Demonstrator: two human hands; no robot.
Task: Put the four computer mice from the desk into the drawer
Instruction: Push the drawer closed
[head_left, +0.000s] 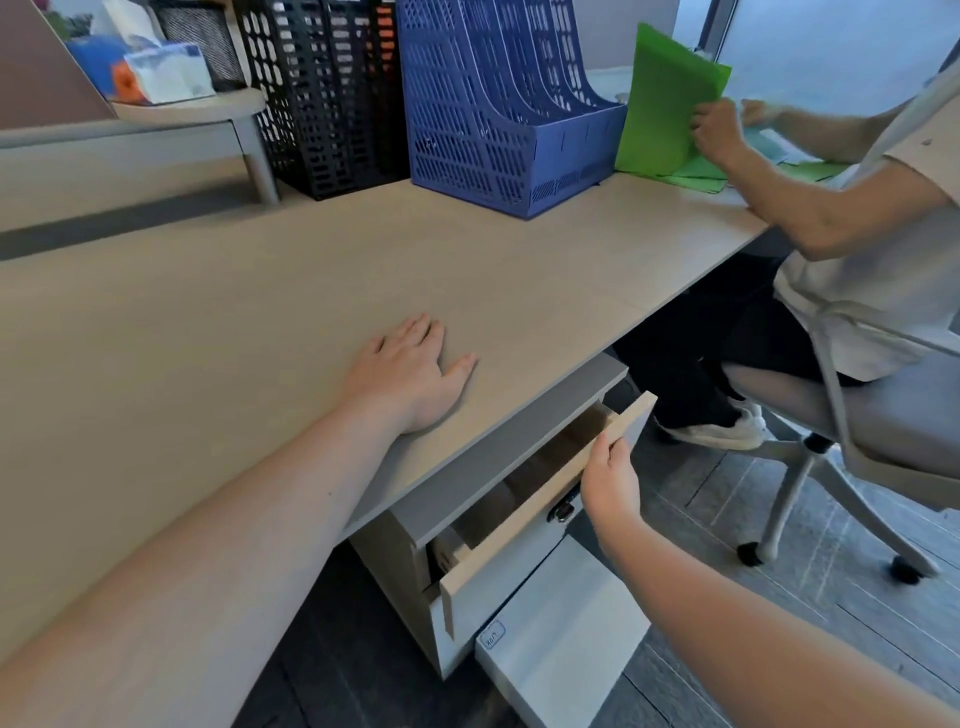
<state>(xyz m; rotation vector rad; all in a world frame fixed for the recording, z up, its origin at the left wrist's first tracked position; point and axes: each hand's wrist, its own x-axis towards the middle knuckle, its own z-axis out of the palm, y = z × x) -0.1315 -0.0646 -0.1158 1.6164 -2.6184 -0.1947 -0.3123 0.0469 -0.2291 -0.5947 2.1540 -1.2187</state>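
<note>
Right hand (610, 480) pinches top edge of drawer (540, 499) front, part-open | left hand (410, 371) flat, empty, on desk (208, 322) | no mice visible (maybe inside) | risk: your fingers caught under desk lip.

The pale wood desk (260, 291) is bare across its near part — only the left hand (410, 371) lies flat on it. At the far edge stand a black file rack (322, 98) and a blue one (498, 104), with green folders (665, 104) to the right.
</note>
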